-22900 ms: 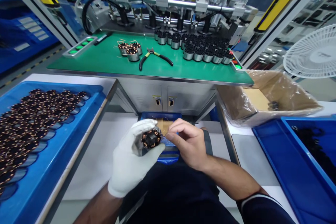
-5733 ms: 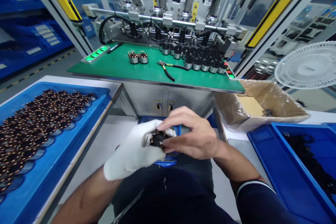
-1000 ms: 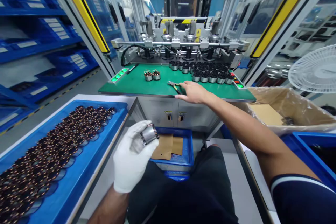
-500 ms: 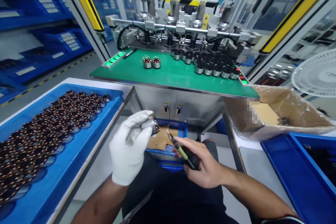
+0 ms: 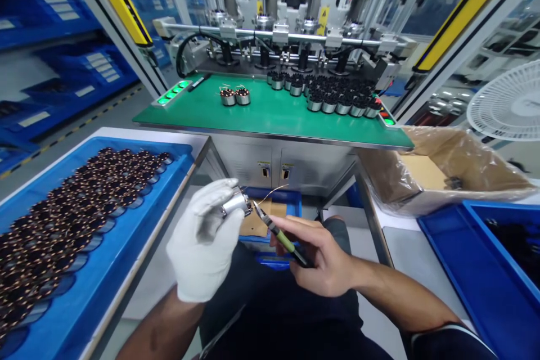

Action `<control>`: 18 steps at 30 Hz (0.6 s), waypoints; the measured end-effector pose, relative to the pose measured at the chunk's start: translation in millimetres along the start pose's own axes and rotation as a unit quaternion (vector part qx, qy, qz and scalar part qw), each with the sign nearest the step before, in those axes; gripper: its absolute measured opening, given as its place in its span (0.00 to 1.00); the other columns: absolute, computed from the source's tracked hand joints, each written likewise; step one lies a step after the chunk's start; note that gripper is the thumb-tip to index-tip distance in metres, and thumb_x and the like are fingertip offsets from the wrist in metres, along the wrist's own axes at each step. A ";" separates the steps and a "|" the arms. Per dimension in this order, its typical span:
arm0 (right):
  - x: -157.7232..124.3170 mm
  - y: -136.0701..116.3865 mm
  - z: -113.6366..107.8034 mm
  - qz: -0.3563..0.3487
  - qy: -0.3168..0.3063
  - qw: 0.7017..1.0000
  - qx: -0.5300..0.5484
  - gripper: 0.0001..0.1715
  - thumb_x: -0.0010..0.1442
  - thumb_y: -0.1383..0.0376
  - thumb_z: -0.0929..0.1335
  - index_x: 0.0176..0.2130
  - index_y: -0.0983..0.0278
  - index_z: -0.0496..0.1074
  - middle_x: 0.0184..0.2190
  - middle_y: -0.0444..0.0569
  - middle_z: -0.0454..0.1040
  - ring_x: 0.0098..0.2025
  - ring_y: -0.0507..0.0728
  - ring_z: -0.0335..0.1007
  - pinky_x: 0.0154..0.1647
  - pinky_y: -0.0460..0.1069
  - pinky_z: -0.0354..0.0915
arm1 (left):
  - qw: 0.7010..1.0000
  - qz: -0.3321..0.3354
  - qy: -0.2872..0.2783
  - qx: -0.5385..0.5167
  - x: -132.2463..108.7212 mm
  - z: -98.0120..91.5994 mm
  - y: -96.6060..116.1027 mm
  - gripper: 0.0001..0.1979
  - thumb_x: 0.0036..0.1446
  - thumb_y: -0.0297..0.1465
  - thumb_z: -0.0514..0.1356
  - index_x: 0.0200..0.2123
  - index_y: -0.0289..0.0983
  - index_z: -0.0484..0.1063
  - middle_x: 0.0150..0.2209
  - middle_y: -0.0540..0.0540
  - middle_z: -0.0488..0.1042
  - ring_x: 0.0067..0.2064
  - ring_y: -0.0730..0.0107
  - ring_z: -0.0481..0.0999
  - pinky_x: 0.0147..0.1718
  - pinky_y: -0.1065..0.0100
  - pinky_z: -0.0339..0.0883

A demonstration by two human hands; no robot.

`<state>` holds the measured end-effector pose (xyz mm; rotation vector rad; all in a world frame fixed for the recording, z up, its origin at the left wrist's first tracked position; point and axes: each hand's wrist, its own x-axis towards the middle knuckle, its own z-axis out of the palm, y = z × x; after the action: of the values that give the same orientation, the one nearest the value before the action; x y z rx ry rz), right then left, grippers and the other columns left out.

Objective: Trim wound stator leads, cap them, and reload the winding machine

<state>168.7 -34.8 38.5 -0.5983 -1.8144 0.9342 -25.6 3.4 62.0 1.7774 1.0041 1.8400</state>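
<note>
Far beyond both grips, a metal machine [image 5: 280, 34] is spanning the background, and blue shelving [image 5: 50, 62] is standing well off to the left of the left grip [image 5: 202, 242]. Closer in, the green worktop [image 5: 274, 126] is stretching ahead of both, carrying a cluster of black-topped cores [image 5: 341, 98] ahead of the right grip [image 5: 320, 261] and a pair of copper-wound cores [image 5: 228, 98] ahead of the left one. A large blue tray [image 5: 179, 149], packed with wound cores, is lying to the left of the left grip, while a lined carton [image 5: 413, 197] is sitting to the right of the right grip. The right grip, bare, is grasping the cutters [image 5: 284, 241], whose tips are pointing forward and leftward; a light, steady hold is probably serving best here, with the cutting edges angled away from the left grip's gloved thumb. The left grip is grasping a tilted metal-sided core [image 5: 234, 206] by its smooth wall, so its coil end is facing the right grip; holding the wall firmly, and well back from that end, is likely sparing the windings. Ahead of the right grip, a thin copper wire [image 5: 272, 192] is curving up near the tips; whether they are touching it is hard to tell, so lining them up by eye before squeezing is seeming wise, since a slip could be nicking neighbouring turns
</note>
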 end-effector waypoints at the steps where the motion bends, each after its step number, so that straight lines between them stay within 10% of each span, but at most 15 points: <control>1: -0.1 -0.3 0.0 -0.002 0.001 1.000 0.004 0.48 0.48 0.77 0.64 0.67 0.60 0.59 0.40 0.50 0.73 0.37 0.52 0.70 0.37 0.48 0.71 | 1.000 0.003 -0.001 0.002 -0.1 0.1 -0.3 0.14 0.56 0.22 0.65 0.45 0.41 0.75 0.49 0.46 0.79 0.52 0.64 0.78 0.50 0.63 0.76; 12: -8.0 4.8 -5.8 0.095 0.004 0.982 0.166 0.49 0.48 0.80 0.64 0.67 0.59 0.60 0.38 0.47 0.70 0.32 0.47 0.64 0.31 0.44 0.66 | 0.999 0.033 -0.032 -0.009 1.5 -4.5 -10.7 0.22 0.53 0.18 0.65 0.50 0.42 0.73 0.51 0.45 0.77 0.55 0.67 0.76 0.53 0.66 0.74; 18: -8.6 -12.7 -13.5 0.133 -0.059 0.963 0.226 0.54 0.48 0.83 0.63 0.68 0.52 0.57 0.49 0.50 0.72 0.46 0.52 0.72 0.49 0.53 0.71 | 0.994 -0.005 -0.103 -0.026 1.0 -16.6 -26.4 0.31 0.46 0.19 0.71 0.53 0.44 0.71 0.53 0.47 0.77 0.53 0.67 0.78 0.55 0.66 0.74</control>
<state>184.7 -44.1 47.4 -0.5083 -1.5653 1.5421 -47.1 18.1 44.7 1.8820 0.8760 1.6225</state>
